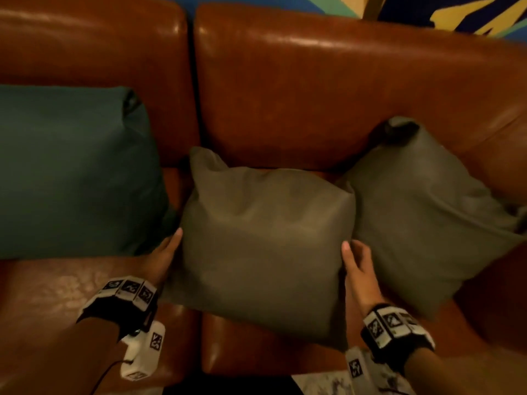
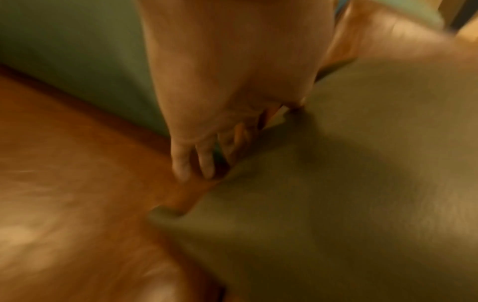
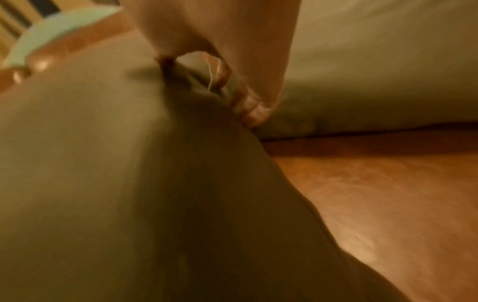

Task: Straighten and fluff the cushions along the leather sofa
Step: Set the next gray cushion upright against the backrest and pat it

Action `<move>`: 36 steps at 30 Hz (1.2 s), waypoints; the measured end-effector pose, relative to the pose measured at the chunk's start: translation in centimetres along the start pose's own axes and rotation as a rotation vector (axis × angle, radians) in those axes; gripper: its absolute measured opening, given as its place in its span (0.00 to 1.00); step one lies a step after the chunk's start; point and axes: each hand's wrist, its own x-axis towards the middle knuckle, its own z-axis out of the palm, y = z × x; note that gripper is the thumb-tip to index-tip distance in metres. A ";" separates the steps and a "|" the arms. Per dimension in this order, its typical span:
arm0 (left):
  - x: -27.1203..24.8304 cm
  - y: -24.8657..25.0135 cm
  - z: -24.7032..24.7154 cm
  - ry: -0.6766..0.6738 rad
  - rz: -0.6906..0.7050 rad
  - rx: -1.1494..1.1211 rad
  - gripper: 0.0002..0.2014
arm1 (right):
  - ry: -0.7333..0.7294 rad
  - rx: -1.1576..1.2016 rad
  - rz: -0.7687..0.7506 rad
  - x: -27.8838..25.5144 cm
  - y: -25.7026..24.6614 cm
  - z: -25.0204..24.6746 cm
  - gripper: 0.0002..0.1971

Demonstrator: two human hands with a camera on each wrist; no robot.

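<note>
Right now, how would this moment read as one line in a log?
step: fluffing | middle grey cushion gripped by left hand and right hand | teal cushion left

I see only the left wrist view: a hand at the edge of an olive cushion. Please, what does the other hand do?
Observer: The right hand grips the opposite edge of the same middle cushion, thumb on the front.
Operator: Is there another cushion on that side?
Observer: Yes, a second olive cushion leans on the backrest, and its corner touches the middle one.
Operator: I see something teal. What is it?
Observer: A teal cushion, standing against the sofa's left back section.
</note>
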 end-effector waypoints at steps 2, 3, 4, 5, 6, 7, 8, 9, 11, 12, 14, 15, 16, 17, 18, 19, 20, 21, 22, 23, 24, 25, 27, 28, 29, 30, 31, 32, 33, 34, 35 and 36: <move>-4.6 2.3 1.4 -0.057 -0.136 -0.047 0.33 | -0.063 0.028 0.100 -0.7 1.3 0.5 0.41; -5.2 2.5 1.7 -0.071 -0.146 -0.059 0.33 | -0.082 0.000 0.103 -0.7 1.3 0.5 0.46; -5.9 3.0 2.0 -0.066 -0.158 -0.078 0.34 | -0.086 -0.014 0.098 -0.5 0.9 0.6 0.51; -6.4 3.5 2.3 -0.058 -0.133 -0.099 0.33 | -0.073 0.001 0.097 -0.5 0.5 0.4 0.53; -6.9 4.4 2.5 -0.028 -0.091 -0.113 0.33 | -0.055 0.019 0.091 -0.4 -0.2 0.3 0.52; -7.7 5.2 2.7 -0.019 -0.038 -0.124 0.31 | -0.053 0.044 0.079 -0.5 -0.9 0.1 0.50; -8.3 6.0 2.8 -0.022 -0.007 -0.138 0.27 | -0.065 0.071 0.067 -0.6 -1.6 -0.1 0.48; -8.8 6.9 2.8 -0.030 0.039 -0.143 0.22 | -0.087 0.091 0.042 -0.8 -2.3 -0.2 0.47; -9.9 8.3 2.4 -0.040 0.101 -0.139 0.15 | -0.125 0.110 -0.020 -1.1 -3.8 -0.5 0.43; -9.9 8.7 2.1 -0.042 0.130 -0.136 0.13 | -0.143 0.128 -0.065 -1.5 -4.5 -0.7 0.36; -10.0 9.3 1.5 -0.057 0.209 -0.148 0.11 | -0.187 0.179 -0.150 -1.8 -5.6 -1.3 0.27; -10.0 9.7 1.2 -0.057 0.254 -0.166 0.13 | -0.194 0.165 -0.194 -1.9 -5.9 -1.8 0.30; -9.8 10.0 1.1 -0.060 0.293 -0.188 0.16 | -0.213 0.148 -0.229 -1.8 -6.1 -2.2 0.32; -9.6 10.5 1.2 -0.058 0.323 -0.218 0.19 | -0.235 0.145 -0.247 -1.4 -6.0 -2.7 0.31; -9.3 11.1 1.3 -0.054 0.354 -0.242 0.23 | -0.259 0.181 -0.224 -1.0 -6.1 -3.0 0.26; -9.0 11.8 1.5 -0.036 0.373 -0.276 0.27 | -0.275 0.233 -0.178 -0.7 -6.3 -3.0 0.22; -8.8 12.6 1.7 -0.007 0.374 -0.317 0.30 | -0.273 0.284 -0.135 -0.5 -6.7 -2.8 0.21; -8.7 13.4 1.9 0.023 0.374 -0.352 0.32 | -0.247 0.339 -0.115 -0.4 -7.2 -2.3 0.22; -8.6 14.1 2.2 0.030 0.383 -0.374 0.32 | -0.214 0.377 -0.120 -0.4 -7.9 -1.9 0.22; -8.4 14.7 2.5 0.009 0.398 -0.384 0.32 | -0.175 0.393 -0.141 -0.2 -8.6 -1.2 0.22; -8.3 15.3 2.9 -0.025 0.419 -0.386 0.30 | -0.144 0.391 -0.164 -0.1 -9.4 -0.5 0.24; -8.2 15.9 3.3 -0.042 0.427 -0.386 0.28 | -0.124 0.379 -0.179 0.3 -10.2 0.2 0.30; -7.4 16.8 3.8 0.022 0.427 -0.325 0.30 | -0.155 0.348 -0.173 1.0 -12.0 1.9 0.44; -6.9 17.3 3.9 0.079 0.426 -0.268 0.32 | -0.182 0.316 -0.158 1.4 -12.9 2.6 0.49; -6.5 17.6 3.9 0.138 0.437 -0.210 0.33 | -0.207 0.286 -0.152 1.9 -13.6 3.1 0.52; -6.3 17.7 3.9 0.188 0.466 -0.175 0.31 | -0.212 0.271 -0.151 2.3 -14.2 3.5 0.50; -6.3 17.6 3.9 0.218 0.504 -0.162 0.26 | -0.197 0.288 -0.161 2.5 -14.5 3.7 0.44; -6.5 17.2 3.9 0.229 0.553 -0.167 0.20 | -0.176 0.322 -0.176 2.4 -14.5 3.8 0.35; -6.7 16.6 3.7 0.226 0.595 -0.175 0.15 | -0.169 0.357 -0.199 2.2 -14.3 3.5 0.28; -7.1 15.9 3.6 0.212 0.628 -0.179 0.14 | -0.171 0.363 -0.222 1.5 -13.7 2.9 0.24; -7.5 15.0 3.2 0.214 0.644 -0.176 0.15 | -0.172 0.338 -0.244 0.7 -12.9 2.2 0.23; -7.9 14.2 2.7 0.240 0.648 -0.173 0.16 | -0.170 0.292 -0.260 -0.2 -12.2 1.5 0.22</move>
